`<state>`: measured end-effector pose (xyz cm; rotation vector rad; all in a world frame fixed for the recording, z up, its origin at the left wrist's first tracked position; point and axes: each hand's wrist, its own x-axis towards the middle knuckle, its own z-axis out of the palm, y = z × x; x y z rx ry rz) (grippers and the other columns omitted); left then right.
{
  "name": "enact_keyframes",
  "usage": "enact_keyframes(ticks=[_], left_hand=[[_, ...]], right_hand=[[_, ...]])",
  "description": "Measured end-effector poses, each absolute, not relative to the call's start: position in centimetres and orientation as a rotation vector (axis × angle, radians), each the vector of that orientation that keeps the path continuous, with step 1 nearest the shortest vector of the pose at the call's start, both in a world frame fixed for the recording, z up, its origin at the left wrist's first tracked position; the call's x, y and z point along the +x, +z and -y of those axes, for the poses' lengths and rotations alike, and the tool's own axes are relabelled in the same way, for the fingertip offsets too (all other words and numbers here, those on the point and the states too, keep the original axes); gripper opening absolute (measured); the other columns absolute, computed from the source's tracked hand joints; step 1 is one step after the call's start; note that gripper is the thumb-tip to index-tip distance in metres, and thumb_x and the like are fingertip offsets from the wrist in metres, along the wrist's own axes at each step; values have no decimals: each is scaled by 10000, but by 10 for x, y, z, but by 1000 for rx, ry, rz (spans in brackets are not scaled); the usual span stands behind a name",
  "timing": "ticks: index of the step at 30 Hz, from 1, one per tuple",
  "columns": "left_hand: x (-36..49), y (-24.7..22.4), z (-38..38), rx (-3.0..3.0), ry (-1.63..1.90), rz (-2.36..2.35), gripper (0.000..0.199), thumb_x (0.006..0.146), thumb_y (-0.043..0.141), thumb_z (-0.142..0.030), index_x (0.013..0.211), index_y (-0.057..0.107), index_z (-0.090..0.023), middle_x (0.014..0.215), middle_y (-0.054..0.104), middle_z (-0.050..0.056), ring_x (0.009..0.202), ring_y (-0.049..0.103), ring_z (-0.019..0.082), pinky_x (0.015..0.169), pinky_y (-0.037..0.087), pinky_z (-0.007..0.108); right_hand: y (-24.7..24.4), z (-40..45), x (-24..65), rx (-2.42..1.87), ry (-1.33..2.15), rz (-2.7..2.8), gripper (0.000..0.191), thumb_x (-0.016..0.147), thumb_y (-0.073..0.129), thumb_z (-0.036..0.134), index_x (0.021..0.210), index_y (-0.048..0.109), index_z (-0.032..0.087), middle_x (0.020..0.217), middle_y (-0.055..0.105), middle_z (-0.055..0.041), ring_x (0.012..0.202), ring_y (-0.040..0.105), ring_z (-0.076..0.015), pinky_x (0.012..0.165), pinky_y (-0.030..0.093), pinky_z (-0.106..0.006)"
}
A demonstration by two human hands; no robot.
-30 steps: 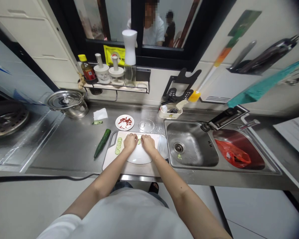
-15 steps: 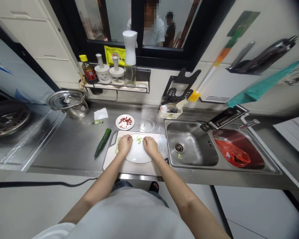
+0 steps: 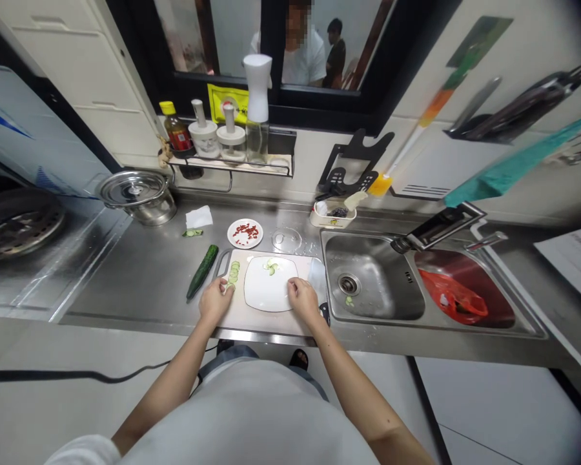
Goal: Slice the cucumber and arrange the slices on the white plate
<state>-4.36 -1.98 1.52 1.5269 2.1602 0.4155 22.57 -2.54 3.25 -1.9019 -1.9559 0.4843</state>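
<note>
A white square plate (image 3: 270, 290) lies on the light cutting board (image 3: 237, 316), with a small group of cucumber slices (image 3: 271, 267) near its far edge. My left hand (image 3: 216, 300) is at the board's left side, fingers closed together at the near end of a row of cucumber slices (image 3: 233, 272); what they pinch is too small to make out. At the plate's right edge is my right hand (image 3: 303, 298), its fingers curled together; anything in them is hidden. A whole cucumber (image 3: 202, 272) lies left of the board. A knife (image 3: 318, 276) rests at the board's right side.
A small plate of red pieces (image 3: 244, 234) is behind the board. A lidded steel pot (image 3: 142, 197) stands at the back left, a double sink (image 3: 375, 278) on the right. Above the counter hangs a rack (image 3: 232, 165) with bottles. A person (image 3: 306, 58) shows in the window.
My left hand has moved left and nearer, from the plate's edge to the slices on the board. My right hand has drawn slightly right and down, away from the slices on the plate.
</note>
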Motion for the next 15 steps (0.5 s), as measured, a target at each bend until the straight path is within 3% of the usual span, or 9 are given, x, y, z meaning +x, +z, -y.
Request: enact_keyframes(ticks=[15], left_hand=[[-45, 7, 22, 1562, 333, -2198, 256, 817, 549, -426, 941, 616, -213, 942, 665, 63, 849, 616, 216, 673, 401, 276]], right_hand=[[32, 38, 223, -1922, 503, 1935, 281, 942, 377, 232, 973, 650, 173, 943, 687, -66, 902, 584, -162, 817, 380, -236]])
